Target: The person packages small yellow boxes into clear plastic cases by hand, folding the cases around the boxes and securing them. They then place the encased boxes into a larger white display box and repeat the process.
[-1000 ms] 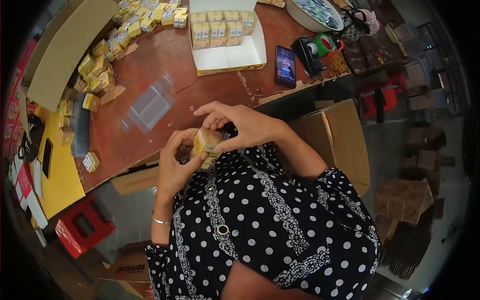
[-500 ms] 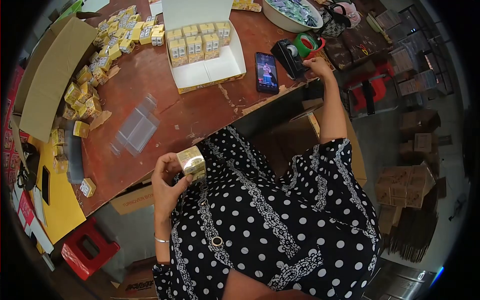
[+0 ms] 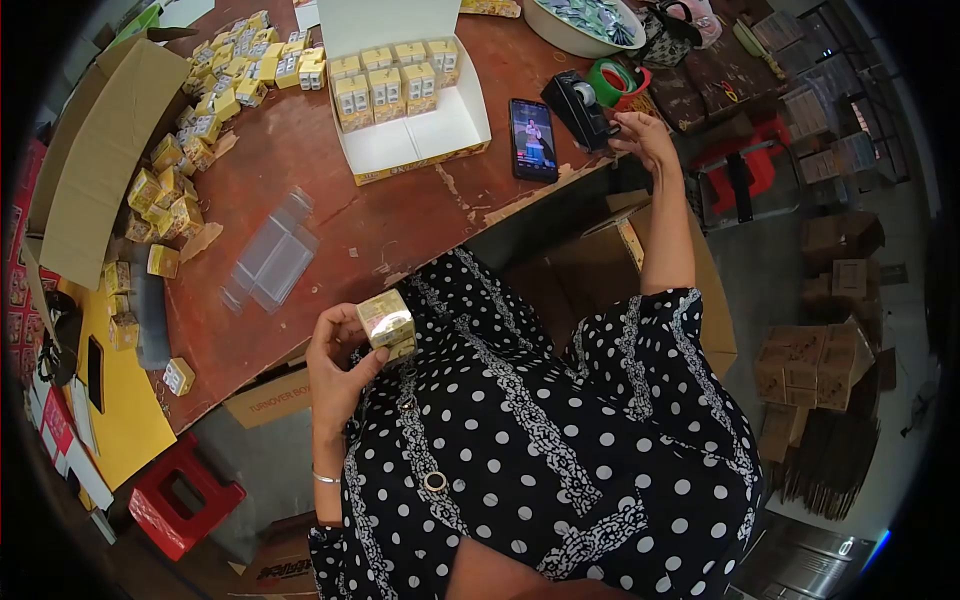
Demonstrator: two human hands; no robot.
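Observation:
My left hand [image 3: 340, 358] grips a small yellow printed box [image 3: 386, 318] with a shiny surface, thumb on its lower side, above my lap. Part of a second yellow layer shows beneath it. My right hand [image 3: 648, 142] reaches over the table's edge to the front end of a black tape dispenser [image 3: 580, 110]. Its fingers are bent together at the dispenser's cutting end; whatever is between them is too small to make out. A phone [image 3: 533, 140] with a lit screen lies left of the dispenser.
An open white display carton [image 3: 440, 140] holds several yellow boxes. More loose yellow boxes [image 3: 225, 95] are heaped at the back left beside a cardboard flap [image 3: 110, 150]. A clear plastic tray [image 3: 272, 255] lies on the red table [image 3: 370, 220]. Green and red tape rolls [image 3: 608, 82] sit behind the dispenser.
My right hand has shifted slightly at the dispenser, its fingers looking less tightly bunched. My left hand still holds the yellow box, tilted a little differently. The view has moved slightly.

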